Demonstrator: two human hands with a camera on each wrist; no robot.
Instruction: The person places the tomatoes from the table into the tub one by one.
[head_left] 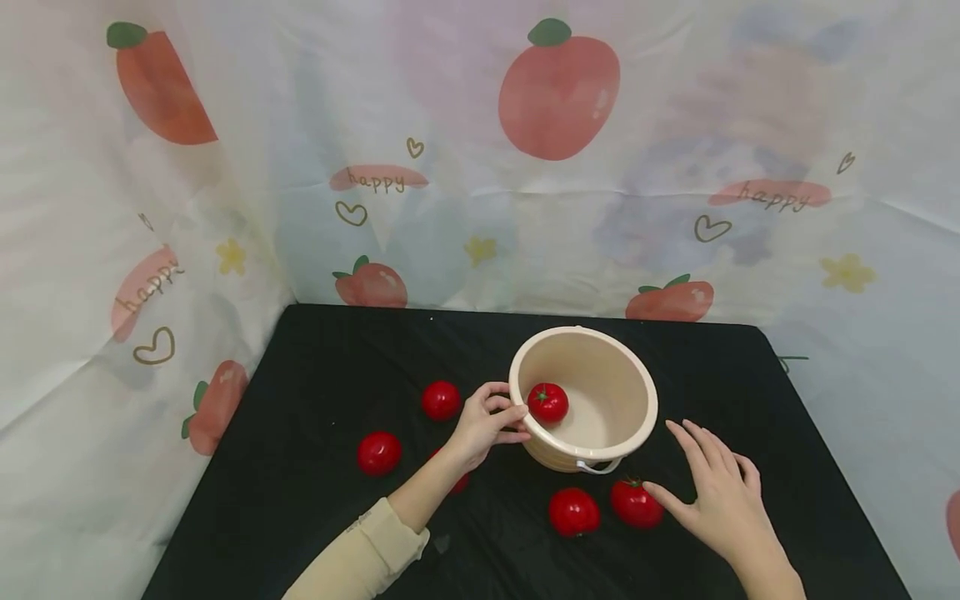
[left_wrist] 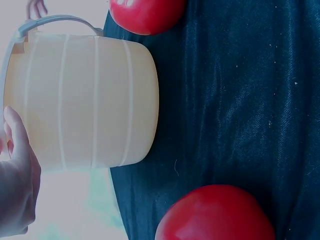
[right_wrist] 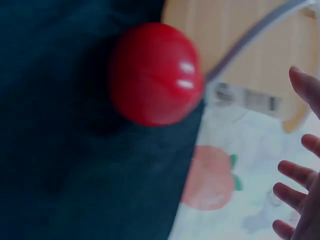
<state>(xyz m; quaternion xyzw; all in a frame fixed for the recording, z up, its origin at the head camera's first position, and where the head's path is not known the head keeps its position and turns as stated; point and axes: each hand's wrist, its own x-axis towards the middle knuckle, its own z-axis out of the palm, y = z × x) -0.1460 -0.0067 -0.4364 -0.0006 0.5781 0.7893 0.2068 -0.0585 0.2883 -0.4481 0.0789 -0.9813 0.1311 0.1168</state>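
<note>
A cream bucket (head_left: 645, 392) stands on the black table, its mouth tipped toward the head camera, with one tomato (head_left: 547, 403) inside. My left hand (head_left: 483, 425) pinches the bucket's left rim between thumb and fingers; the left wrist view shows the ribbed bucket wall (left_wrist: 90, 100) beside that hand (left_wrist: 20, 175). To the right of the bucket, my right hand (head_left: 720, 492) hovers with fingers spread and nothing in them. Its thumb overlaps the edge of a tomato (head_left: 636, 504) in the head view. Another tomato (head_left: 574, 512) lies just left of that one.
Left of the bucket lie two tomatoes, one farther back (head_left: 441, 401) and one nearer (head_left: 378, 453). A third tomato (head_left: 459, 482) is mostly hidden under my left forearm. The bucket's handle (head_left: 598, 467) hangs at its front. Printed cloth walls (head_left: 450, 100) rise behind and left of the table.
</note>
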